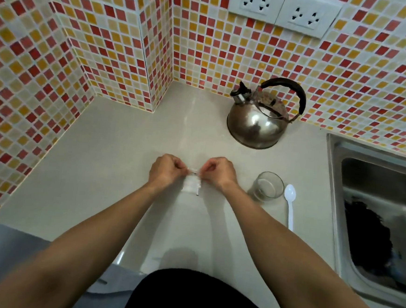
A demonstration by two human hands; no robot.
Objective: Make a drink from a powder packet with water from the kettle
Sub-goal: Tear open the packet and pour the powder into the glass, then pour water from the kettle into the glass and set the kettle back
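Observation:
A small white powder packet (pixel 191 184) hangs above the pale counter, pinched at its top edge by both hands. My left hand (pixel 165 169) grips the top left corner and my right hand (pixel 219 171) grips the top right. Whether the top is torn I cannot tell. A short clear glass (pixel 267 187) stands just right of my right hand. A white plastic spoon (pixel 289 204) lies beside the glass. The steel kettle (pixel 258 119) with a black handle sits at the back near the tiled wall.
A steel sink (pixel 336 169) fills the right side, with a dark object (pixel 365 237) inside it. Mosaic tiled walls close the counter (pixel 114 161) at the back and left. Two wall sockets (pixel 281 7) are mounted above the kettle.

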